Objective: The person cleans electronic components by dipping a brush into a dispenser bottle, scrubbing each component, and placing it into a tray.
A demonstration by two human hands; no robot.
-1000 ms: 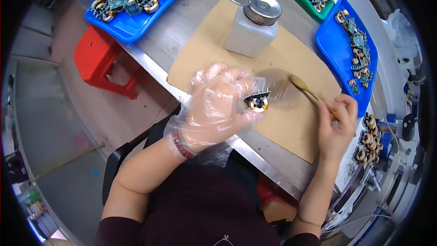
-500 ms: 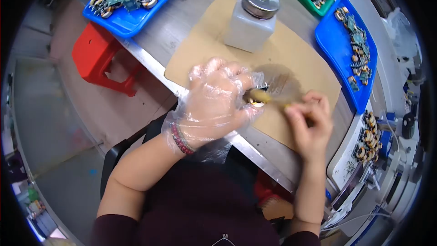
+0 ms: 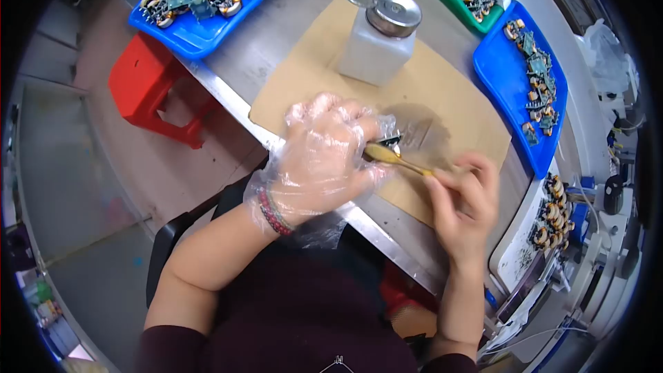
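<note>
And here's the brushwork, right in front of us: the left hand point(image 3: 314, 159), in a clear plastic glove, pinches a small circuit board point(image 3: 392, 142) between thumb and fingers, just above the near edge of the cardboard sheet point(image 3: 311, 62). The bare right hand point(image 3: 469, 197) has thumb and fingertips closed on the handle of a brush point(image 3: 382, 153), its head lying right over the board, though whether the bristles touch is hidden from here. So this one piece looks mid-brushing, I'd judge, not finished. Plenty more about: boards heaped in the left blue tray point(image 3: 193, 41), a line of them in the right blue tray point(image 3: 501, 69), more in the green tray point(image 3: 487, 24); which are done and which are waiting, I can't tell. Down on the cardboard there's a dark patch point(image 3: 438, 128) beside the hands, and beyond it a squarish white bottle point(image 3: 376, 52), metal lid flipped open. The table point(image 3: 276, 14) under it all is grey and metal-edged. Over to the left, a red stool point(image 3: 141, 79) on a pinkish floor; far right, ring-shaped coils point(image 3: 552, 214) sit bunched near trailing cables.
</note>
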